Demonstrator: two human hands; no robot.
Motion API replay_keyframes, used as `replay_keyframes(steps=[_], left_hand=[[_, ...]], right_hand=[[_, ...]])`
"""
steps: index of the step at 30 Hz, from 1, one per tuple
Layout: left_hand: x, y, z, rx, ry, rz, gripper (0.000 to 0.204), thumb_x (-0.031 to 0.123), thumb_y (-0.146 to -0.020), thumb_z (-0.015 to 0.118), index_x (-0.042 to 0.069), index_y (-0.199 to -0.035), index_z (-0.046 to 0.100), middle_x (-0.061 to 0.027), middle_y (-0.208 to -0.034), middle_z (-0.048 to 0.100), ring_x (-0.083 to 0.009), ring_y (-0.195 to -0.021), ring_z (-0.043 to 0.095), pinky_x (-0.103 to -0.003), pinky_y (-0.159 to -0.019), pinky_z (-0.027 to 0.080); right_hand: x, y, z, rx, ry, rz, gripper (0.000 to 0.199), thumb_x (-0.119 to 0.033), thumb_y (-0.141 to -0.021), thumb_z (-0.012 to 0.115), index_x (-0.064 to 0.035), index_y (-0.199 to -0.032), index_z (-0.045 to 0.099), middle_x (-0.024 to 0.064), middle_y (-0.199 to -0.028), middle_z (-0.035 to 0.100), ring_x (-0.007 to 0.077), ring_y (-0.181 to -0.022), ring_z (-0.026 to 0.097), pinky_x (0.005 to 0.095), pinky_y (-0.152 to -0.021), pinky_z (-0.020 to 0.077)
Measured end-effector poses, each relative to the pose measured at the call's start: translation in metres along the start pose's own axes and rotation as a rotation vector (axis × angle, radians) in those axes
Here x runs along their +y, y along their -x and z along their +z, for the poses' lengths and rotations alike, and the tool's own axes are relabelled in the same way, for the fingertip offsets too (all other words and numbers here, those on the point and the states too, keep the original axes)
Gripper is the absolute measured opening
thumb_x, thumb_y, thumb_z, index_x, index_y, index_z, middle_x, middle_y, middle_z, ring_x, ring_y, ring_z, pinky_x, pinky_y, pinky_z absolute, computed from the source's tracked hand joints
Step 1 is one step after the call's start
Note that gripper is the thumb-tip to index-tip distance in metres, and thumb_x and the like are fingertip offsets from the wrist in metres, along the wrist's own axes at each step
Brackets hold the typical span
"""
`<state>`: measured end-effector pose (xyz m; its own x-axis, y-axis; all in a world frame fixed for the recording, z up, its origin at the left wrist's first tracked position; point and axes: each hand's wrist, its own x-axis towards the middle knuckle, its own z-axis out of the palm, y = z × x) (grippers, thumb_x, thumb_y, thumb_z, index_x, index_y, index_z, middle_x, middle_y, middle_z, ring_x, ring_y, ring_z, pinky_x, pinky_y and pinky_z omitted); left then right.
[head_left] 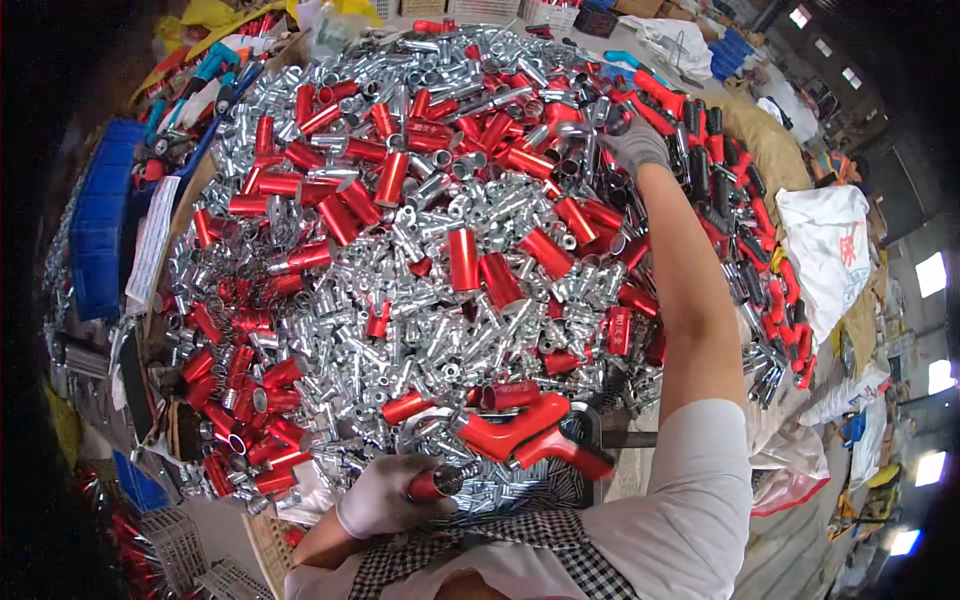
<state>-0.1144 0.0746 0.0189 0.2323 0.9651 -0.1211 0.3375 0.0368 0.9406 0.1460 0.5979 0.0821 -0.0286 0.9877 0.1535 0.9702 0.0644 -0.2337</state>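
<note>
Near my body, my left hand (388, 497) in a pale glove is closed around a short red metal tube (428, 486). A dark coiled or threaded end shows at the tube's mouth. My right arm stretches to the far right of the heap, where my gloved right hand (638, 146) has its fingers curled among shiny metal parts and red pieces. What those fingers grip is too small to make out. Beside my left hand, two bent red handles (515, 428) lie across a tray of small metal pins (535, 488).
A wide heap of silver metal fittings (440, 345) mixed with red tubes (463, 260) covers the table. Red-and-black handles (715, 150) line its right edge. Blue bins (100, 220) stand at the left, a white sack (825, 250) at the right, and plastic crates (175, 550) at the lower left.
</note>
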Motion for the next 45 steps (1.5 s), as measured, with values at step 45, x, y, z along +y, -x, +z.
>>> replay_keyframes(steps=[45], left_hand=[[0.067, 0.113, 0.06, 0.282, -0.242, 0.154, 0.046, 0.014, -0.069, 0.083, -0.003, -0.107, 0.064, -0.0142, -0.088, 0.065, -0.0223, -0.079, 0.062, -0.033, -0.077, 0.051]], right_hand=[[0.051, 0.355, -0.024, -0.396, -1.687, 0.12, 0.032, -0.025, -0.083, 0.073, -0.0024, -0.103, 0.063, 0.0105, -0.101, 0.062, 0.0247, -0.082, 0.065, 0.0388, -0.076, 0.0567]])
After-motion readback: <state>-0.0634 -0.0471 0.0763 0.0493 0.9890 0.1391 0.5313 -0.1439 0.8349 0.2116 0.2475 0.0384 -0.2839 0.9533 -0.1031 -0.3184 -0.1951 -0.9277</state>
